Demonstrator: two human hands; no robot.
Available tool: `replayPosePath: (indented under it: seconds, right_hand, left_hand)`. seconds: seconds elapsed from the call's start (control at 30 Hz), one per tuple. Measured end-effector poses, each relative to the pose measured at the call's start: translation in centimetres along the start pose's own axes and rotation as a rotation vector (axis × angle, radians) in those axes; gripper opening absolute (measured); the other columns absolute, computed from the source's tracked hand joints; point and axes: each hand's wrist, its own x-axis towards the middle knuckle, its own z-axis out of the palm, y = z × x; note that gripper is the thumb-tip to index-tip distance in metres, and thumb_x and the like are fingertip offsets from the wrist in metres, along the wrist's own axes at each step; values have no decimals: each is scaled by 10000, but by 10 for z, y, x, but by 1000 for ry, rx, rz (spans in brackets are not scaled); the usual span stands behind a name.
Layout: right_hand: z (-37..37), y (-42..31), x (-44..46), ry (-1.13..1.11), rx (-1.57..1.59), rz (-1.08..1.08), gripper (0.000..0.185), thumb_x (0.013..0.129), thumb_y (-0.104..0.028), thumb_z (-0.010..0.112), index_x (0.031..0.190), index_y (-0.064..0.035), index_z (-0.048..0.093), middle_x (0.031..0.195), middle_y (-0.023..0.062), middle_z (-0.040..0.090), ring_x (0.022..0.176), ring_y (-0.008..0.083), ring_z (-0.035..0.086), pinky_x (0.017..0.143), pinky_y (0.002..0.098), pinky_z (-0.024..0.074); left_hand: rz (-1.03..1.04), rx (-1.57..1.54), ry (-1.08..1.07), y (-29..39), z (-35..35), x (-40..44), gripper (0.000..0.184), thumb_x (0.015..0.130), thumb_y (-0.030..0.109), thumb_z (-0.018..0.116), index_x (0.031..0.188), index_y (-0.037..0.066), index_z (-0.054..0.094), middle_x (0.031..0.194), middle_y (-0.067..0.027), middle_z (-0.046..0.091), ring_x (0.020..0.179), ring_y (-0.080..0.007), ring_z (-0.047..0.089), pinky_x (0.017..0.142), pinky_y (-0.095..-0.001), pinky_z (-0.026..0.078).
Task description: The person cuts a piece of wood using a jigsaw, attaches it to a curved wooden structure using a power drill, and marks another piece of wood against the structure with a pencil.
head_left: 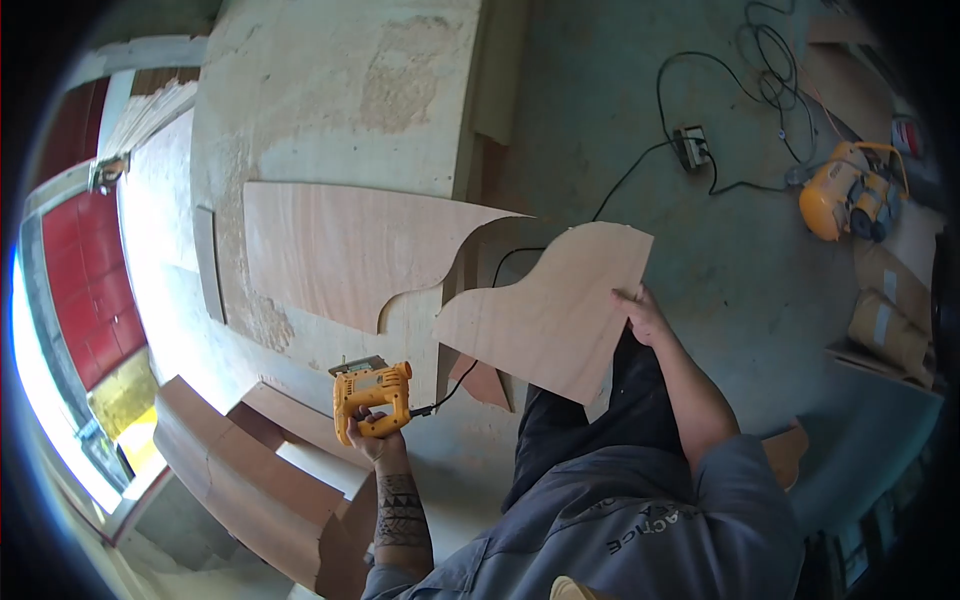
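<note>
My left hand [376, 436] is wrapped round the handle of a yellow jigsaw [378, 395], which is by the near edge of the worktable [300, 90]. Its metal base plate faces away from me, and I cannot make out a blade. A black cord runs from the tool's rear. With my right hand [640, 312] I grip the edge of a curved plywood piece [550, 300], thumb on its upper face, over my legs. Lying on the table is a larger plywood sheet [350, 240] with a matching curved edge.
Cord crosses the floor to a socket box [690, 148]. At the right stands a yellow air compressor [845, 195] beside cardboard [885, 310]. Curved wooden panels [245, 470] lean at lower left. A plywood offcut [484, 382] lies below the table edge.
</note>
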Motion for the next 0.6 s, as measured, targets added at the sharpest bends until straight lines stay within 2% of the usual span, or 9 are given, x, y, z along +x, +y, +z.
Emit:
replayPosePath:
  seconds: [0.07, 0.13, 0.27, 0.43, 0.57, 0.6]
  right_hand:
    - [-17, -30, -14, 32, -66, -6, 468, 984, -150, 732, 1392, -71, 517, 1301, 70, 637, 1194, 193, 613, 1015, 378, 518]
    - [-37, -67, -28, 76, -116, 83, 554, 993, -174, 727, 1463, -98, 445, 1392, 79, 587, 1281, 227, 578, 1060, 436, 508]
    - [-74, -126, -61, 79, -155, 3, 618, 979, -226, 749, 1492, -129, 419, 1408, 69, 571, 1287, 257, 579, 1083, 468, 492]
    - [-85, -175, -109, 199, -181, -125, 586, 981, -218, 746, 1479, -138, 448, 1364, 32, 600, 1286, 218, 584, 1110, 486, 483]
    - [-101, -193, -135, 279, -155, -183, 527, 999, -250, 725, 1452, -122, 490, 1347, 25, 630, 1281, 211, 593, 1121, 466, 477]
    - [-105, -196, -141, 357, -90, -169, 497, 1010, -264, 708, 1442, -118, 511, 1348, 26, 636, 1280, 203, 594, 1128, 455, 469]
  left_hand:
    - [-17, -166, 144, -4, -26, 17, 267, 989, 295, 613, 1162, 93, 590, 932, -40, 678, 700, -113, 642, 647, -255, 588]
    - [-40, -287, 152, -8, -44, 30, 257, 995, 301, 597, 1142, 90, 586, 929, -43, 676, 714, -123, 644, 647, -254, 583]
    - [-42, -469, 244, -19, -55, 48, 226, 1004, 296, 582, 1112, 97, 583, 927, -44, 675, 715, -131, 633, 642, -251, 570]
    - [-65, -656, 243, -43, -58, 79, 213, 1006, 306, 579, 1049, 99, 603, 931, -48, 685, 695, -136, 619, 636, -252, 559]
    - [-102, -811, 163, -69, -56, 83, 247, 996, 342, 588, 987, 96, 604, 928, -67, 690, 685, -158, 619, 659, -309, 572]
    - [-111, -836, 121, -81, -59, 86, 265, 993, 360, 593, 978, 96, 607, 924, -72, 689, 692, -172, 627, 676, -333, 579]
